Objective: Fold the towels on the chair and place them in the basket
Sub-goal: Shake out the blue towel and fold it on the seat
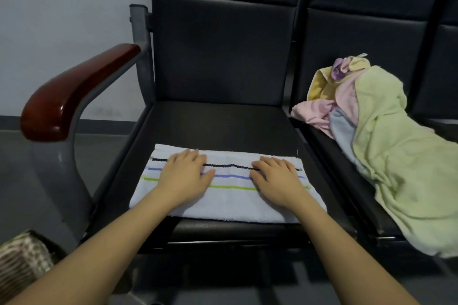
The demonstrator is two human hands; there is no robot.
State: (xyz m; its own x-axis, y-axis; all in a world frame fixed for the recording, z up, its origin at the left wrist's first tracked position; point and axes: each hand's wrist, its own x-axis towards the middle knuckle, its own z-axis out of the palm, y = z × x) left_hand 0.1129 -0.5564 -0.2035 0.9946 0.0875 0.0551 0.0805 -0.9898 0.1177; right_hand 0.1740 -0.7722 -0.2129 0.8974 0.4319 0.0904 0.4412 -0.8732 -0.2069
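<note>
Hands flat: your left hand (184, 176) and right hand (277, 181) press, fingers straight, on the striped towel (230, 199), folded at the chair seat (223, 124) front edge. Unfolded towel pile (386, 146) on next seat; basket (19, 257) lower left.

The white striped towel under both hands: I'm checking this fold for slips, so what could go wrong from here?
1. The white striped towel lies at the black seat's front edge; a push by the left hand or right hand might slide it off.
2. The pale green towel in the unfolded pile overhangs the neighbouring seat and may drop.
</note>
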